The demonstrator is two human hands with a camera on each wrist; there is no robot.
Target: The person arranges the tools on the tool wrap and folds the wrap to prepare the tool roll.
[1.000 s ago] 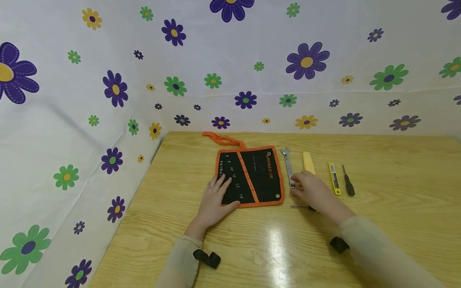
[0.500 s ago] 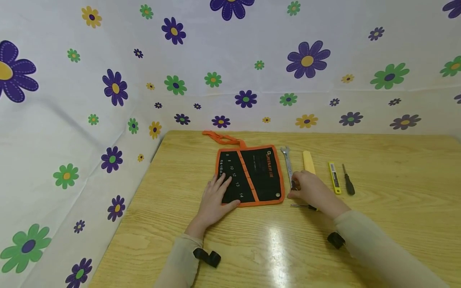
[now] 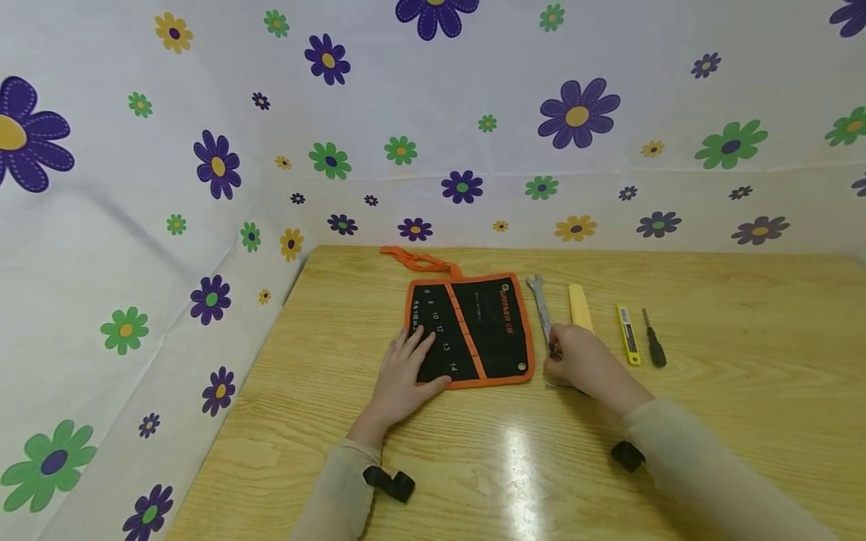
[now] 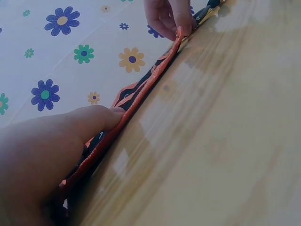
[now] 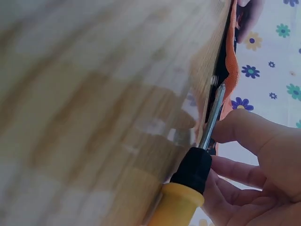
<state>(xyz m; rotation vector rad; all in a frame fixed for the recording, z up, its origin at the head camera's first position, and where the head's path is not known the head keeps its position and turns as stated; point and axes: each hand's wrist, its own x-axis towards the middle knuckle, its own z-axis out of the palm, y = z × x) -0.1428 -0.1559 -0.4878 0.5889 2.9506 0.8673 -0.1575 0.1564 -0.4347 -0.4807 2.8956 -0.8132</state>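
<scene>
The left hand (image 3: 401, 376) lay flat, fingers straight, on the near-left corner of the black tool pouch (image 3: 473, 330) on the wooden surface (image 3: 473, 466). Just right of the pouch the wrench (image 3: 539, 300) lay with its long axis pointing away from the person. The right hand (image 3: 583, 359), the nearer one, had its fingers curled at the wrench's near end, though its grip could not be made out. Right of the wrench lay the yellow-handled screwdriver (image 5: 188, 188), close against that hand.

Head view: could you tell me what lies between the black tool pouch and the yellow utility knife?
The wrench and a yellow-handled tool, with the right hand over their near ends.

Glossy wooden table (image 3: 676, 338), matt cloth tool pouch (image 3: 487, 323), shiny metal wrench (image 3: 539, 300).
</scene>
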